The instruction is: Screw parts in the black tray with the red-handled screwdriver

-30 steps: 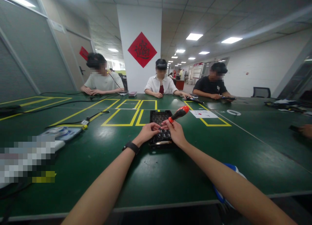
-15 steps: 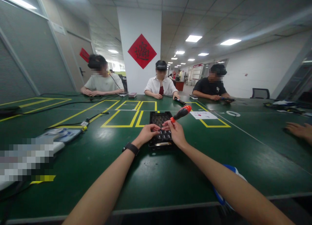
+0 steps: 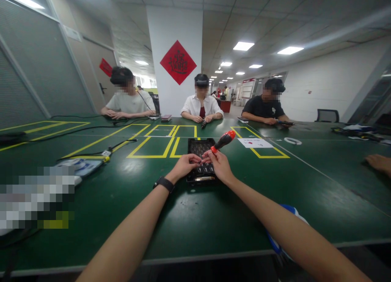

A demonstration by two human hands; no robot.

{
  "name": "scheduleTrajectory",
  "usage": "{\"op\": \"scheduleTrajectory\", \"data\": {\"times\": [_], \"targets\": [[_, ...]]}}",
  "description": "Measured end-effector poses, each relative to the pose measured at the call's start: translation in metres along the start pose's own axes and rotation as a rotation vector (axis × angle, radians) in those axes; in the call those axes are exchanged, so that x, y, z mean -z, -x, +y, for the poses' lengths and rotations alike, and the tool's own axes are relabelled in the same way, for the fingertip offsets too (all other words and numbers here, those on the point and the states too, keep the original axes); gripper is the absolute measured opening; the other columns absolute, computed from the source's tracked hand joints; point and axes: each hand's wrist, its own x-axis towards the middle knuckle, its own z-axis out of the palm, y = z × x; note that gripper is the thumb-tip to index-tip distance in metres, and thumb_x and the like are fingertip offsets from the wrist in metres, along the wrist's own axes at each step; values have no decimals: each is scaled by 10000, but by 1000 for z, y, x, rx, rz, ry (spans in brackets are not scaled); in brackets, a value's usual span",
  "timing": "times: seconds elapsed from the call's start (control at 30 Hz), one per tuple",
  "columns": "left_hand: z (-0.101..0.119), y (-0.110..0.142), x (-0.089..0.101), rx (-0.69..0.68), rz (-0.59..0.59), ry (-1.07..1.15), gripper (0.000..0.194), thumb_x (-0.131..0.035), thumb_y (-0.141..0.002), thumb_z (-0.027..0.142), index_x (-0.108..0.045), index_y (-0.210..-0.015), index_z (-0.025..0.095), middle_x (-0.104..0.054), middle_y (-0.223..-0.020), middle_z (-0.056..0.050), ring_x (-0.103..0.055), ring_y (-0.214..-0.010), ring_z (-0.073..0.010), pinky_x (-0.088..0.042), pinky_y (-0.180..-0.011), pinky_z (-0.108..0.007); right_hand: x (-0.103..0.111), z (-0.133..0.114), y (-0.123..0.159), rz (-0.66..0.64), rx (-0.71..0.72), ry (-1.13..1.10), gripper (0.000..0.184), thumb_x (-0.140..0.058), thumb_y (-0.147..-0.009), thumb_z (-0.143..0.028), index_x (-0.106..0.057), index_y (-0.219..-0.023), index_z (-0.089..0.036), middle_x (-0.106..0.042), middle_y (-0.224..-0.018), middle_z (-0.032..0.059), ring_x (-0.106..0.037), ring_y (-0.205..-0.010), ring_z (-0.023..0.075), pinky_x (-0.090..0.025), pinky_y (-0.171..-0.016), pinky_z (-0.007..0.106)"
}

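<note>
A screwdriver (image 3: pixel 225 140) with a black and red handle rests tilted in my right hand (image 3: pixel 220 166), its handle pointing up and to the right. My right fingers are closed around its lower part. Close by on the left, my left hand (image 3: pixel 185 166) pinches near the screwdriver's tip; a small dark piece seems to be between the fingertips, too small to name. Under both hands lies an open black case (image 3: pixel 201 145) with rows of small bits in it. A shiny strip shows at its near edge. My hands cover part of the case.
Yellow tape rectangles mark the green table (image 3: pixel 171 229). A white paper (image 3: pixel 255 143) and a white ring (image 3: pixel 292 141) lie beyond my right hand. A blue and white item (image 3: pixel 288 210) is under my right forearm. Cables lie left. Three people sit opposite; another person's hand (image 3: pixel 378 163) is at right.
The screwdriver handle has shifted slightly left and down. My hands stay over the case. Opposite, the middle person has drawn a dark object in between both hands. The hand at far right moved outward.
</note>
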Motion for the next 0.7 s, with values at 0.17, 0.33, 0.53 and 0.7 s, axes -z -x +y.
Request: {"op": "scheduleTrajectory", "data": {"times": [0.17, 0.33, 0.53, 0.7], "targets": [[2, 1, 2, -46, 6, -72, 280, -555, -650, 143, -617, -923, 161, -650, -904, -44, -588, -844, -152, -439, -817, -298, -1, -2, 1, 27, 8, -4, 324, -396, -832, -435, -557, -850, -155, -627, -829, 59, -623, -650, 126, -509, -646, 271], [-7, 0, 8, 110, 444, -275, 444, -589, -641, 193, -534, -1081, 187, -585, -1078, -73, -549, -954, -186, -410, -850, -334, -1, -5, 3, 54, -8, -62, 326, -399, -830, -442, -547, -837, -151, -625, -780, 57, -610, -598, 119, -497, -594, 257], [-27, -2, 5, 262, 342, -193, 321, -560, -670, 191, -594, -987, 155, -646, -915, -69, -588, -795, -160, -439, -752, -285, -5, -9, 7, -51, -72, -96, 330, -402, -825, -447, -536, -809, -145, -614, -695, 38, -585, -502, 99, -462, -505, 222], [-19, -1, 2, 213, 366, -190, 232, -519, -705, 228, -657, -882, 167, -657, -848, -44, -579, -769, -158, -435, -748, -281, -8, -8, 7, -123, -79, -68, 322, -407, -824, -437, -539, -811, -145, -616, -698, 31, -588, -502, 94, -464, -512, 217]]}}
